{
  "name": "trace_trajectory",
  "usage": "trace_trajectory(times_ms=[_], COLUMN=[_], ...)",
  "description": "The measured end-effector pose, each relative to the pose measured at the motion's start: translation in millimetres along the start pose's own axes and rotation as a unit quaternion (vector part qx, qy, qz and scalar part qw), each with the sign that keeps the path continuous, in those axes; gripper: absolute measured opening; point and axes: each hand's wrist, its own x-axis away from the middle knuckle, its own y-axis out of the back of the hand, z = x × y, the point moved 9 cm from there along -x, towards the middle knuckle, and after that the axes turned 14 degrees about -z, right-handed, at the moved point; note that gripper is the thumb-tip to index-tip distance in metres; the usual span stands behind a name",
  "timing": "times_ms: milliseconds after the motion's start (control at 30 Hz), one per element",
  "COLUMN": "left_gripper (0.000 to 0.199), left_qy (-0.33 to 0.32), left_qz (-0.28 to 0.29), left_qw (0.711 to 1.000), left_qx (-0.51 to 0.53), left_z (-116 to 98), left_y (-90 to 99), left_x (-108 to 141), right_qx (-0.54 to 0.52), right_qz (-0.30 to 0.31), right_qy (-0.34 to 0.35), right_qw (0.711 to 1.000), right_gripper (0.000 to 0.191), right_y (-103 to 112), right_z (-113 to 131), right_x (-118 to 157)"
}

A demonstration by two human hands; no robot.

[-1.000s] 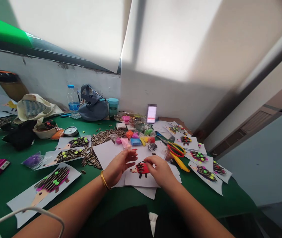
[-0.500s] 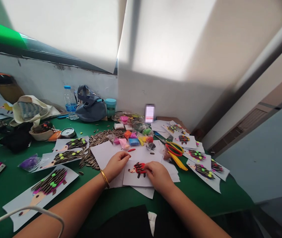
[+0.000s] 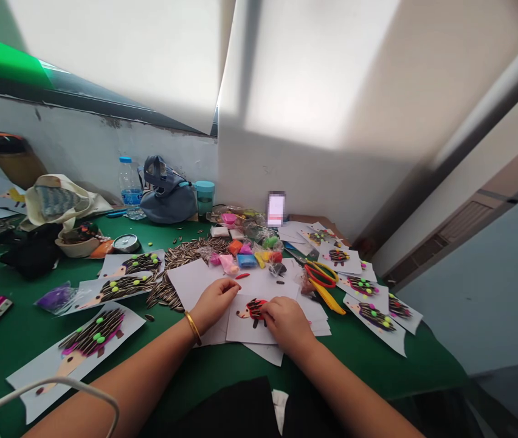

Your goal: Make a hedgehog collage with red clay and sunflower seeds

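Note:
A small hedgehog picture (image 3: pixel 253 309) with a red clay body and several striped sunflower seeds lies on white paper in front of me. My right hand (image 3: pixel 287 322) has its fingertips pinched together on the right side of the red body, covering part of it. Whatever sits between those fingers is hidden. My left hand (image 3: pixel 217 302), with a gold bangle at the wrist, rests at the card's upper left edge. Its fingers are closed together, and I cannot see what they hold. Just beyond lie a red clay piece (image 3: pixel 242 276) and a single dark seed (image 3: pixel 280 282).
A heap of sunflower seeds (image 3: pixel 190 252) spreads behind my left hand. Bagged coloured clay (image 3: pixel 246 260) lies behind the papers. Scissors with red and yellow handles (image 3: pixel 320 274) and a yellow-handled tool (image 3: pixel 329 299) are at right. Hedgehog cards flank both sides. A white cable (image 3: pixel 81 387) crosses front left.
My right hand has shifted slightly left over the hedgehog's red body, covering more of it. My left hand has stayed in place.

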Motion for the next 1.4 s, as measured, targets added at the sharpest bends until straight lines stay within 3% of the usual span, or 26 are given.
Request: trace_trajectory(times_ms=[467, 1167, 1300, 1400], left_gripper=[0.031, 0.026, 0.022, 0.018], left_qy=[-0.013, -0.042, -0.071, -0.126], left_qz=[0.011, 0.012, -0.001, -0.014], left_qw=[1.0, 0.998, 0.994, 0.975], left_qx=[-0.014, -0.036, -0.086, -0.184], left_z=[0.2, 5.4, 6.1, 0.3], left_y=[-2.8, -4.7, -2.3, 0.3], left_x=[-0.7, -1.4, -2.0, -0.5], right_qx=[0.03, -0.037, -0.07, -0.076], right_qz=[-0.025, -0.048, -0.082, -0.106], right_qy=[0.019, 0.017, -0.017, -0.053], right_qw=[0.999, 0.998, 0.994, 0.99], right_gripper=[0.013, 0.014, 0.012, 0.017], right_y=[-3.4, 4.9, 20.7, 27.6], right_z=[4.9, 6.3, -5.9, -25.2], right_x=[3.9, 8.3, 3.6, -3.4])
